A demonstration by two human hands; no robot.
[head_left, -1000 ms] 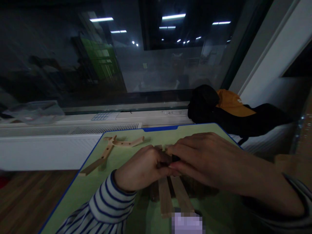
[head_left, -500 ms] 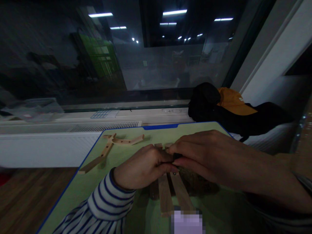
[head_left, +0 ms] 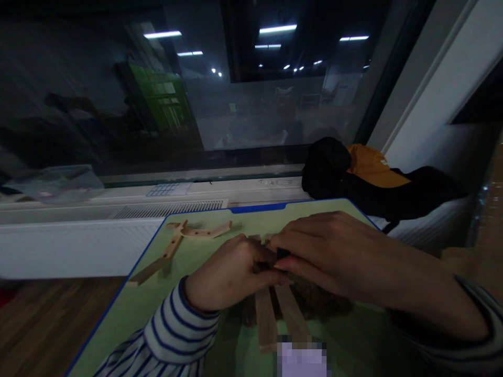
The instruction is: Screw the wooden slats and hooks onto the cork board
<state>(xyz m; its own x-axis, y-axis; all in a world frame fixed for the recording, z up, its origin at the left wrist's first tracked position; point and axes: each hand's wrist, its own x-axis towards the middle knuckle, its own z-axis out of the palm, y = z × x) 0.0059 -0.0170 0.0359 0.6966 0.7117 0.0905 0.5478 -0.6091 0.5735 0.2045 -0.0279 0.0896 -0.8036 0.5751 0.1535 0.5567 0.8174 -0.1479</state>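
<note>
Two pale wooden slats (head_left: pixel 267 322) lie side by side on a green board (head_left: pixel 220 340), running towards me from beneath my hands. My left hand (head_left: pixel 226 272), in a striped sleeve, is closed over their far part, thumb and fingers bent around the wood; its exact hold is partly hidden. From the right, my right hand (head_left: pixel 328 251) pinches a small black piece (head_left: pixel 282 253) just above the slats, its fingertips close against my left ones. What the black piece belongs to cannot be made out. Under my right hand sits a dark brownish, see-through bag (head_left: pixel 322 301).
Joined wooden pieces with holes (head_left: pixel 172 246) lie at the board's far left. Behind are a radiator (head_left: pixel 78 246) and a sill with a clear plastic box (head_left: pixel 70 183). A black bag (head_left: pixel 328 167) and orange cap (head_left: pixel 377 167) rest at right. A blurred lilac patch (head_left: pixel 302 360) is nearest me.
The view has tilted up slightly, so everything sits a little lower. Both hands keep their place over the slats, with only small finger shifts; the left thumb covers the screw-like dot seen before.
</note>
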